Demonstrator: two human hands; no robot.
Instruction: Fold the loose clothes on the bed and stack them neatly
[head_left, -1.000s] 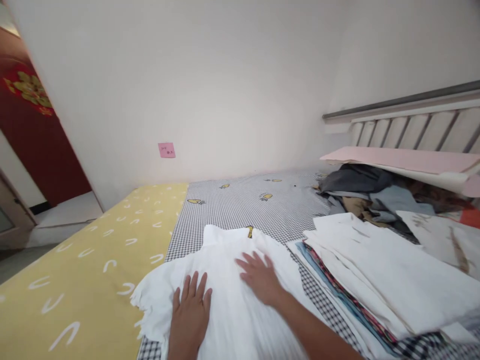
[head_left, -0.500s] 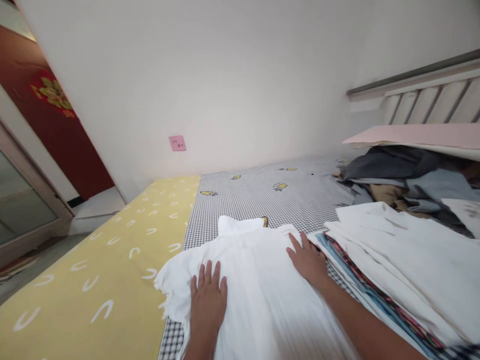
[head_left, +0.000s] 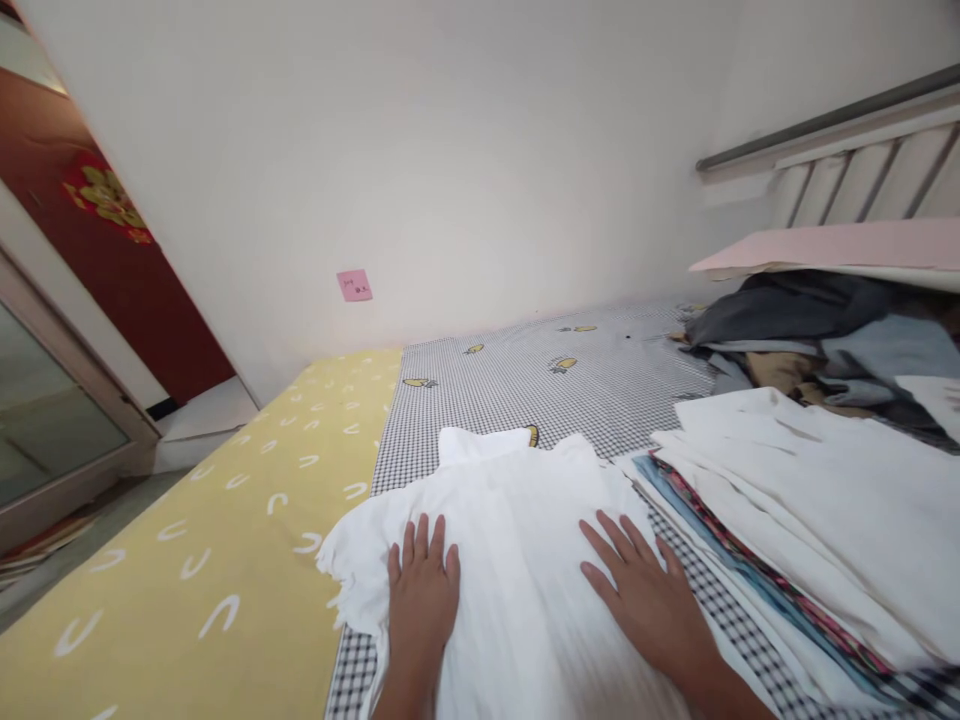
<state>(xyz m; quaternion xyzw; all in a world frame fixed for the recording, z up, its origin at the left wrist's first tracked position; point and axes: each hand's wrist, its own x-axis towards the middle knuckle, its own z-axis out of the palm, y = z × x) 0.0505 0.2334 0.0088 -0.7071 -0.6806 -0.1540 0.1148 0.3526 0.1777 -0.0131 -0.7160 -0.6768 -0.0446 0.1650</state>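
Note:
A white short-sleeved blouse [head_left: 517, 560] with a ruffled sleeve edge lies spread on the bed, its collar pointing away from me. My left hand [head_left: 424, 590] rests flat on its left side, fingers stretched out and slightly apart. On the right side of the blouse lies my right hand [head_left: 641, 590], palm down with fingers spread. Neither hand grips the cloth. The lower end of the blouse runs out of view at the bottom.
Right of the blouse is a stack of folded clothes [head_left: 810, 510]. Behind it sits a heap of dark and grey clothes [head_left: 795, 320] under a pink board [head_left: 840, 245]. The bed carries a checked sheet [head_left: 495, 390] and a yellow one [head_left: 262, 540]. A wall [head_left: 480, 150] stands behind.
My right hand has moved down from the blouse's right shoulder and its fingers are spread wider. The left hand stays at nearly the same place on the cloth. The view has shifted slightly.

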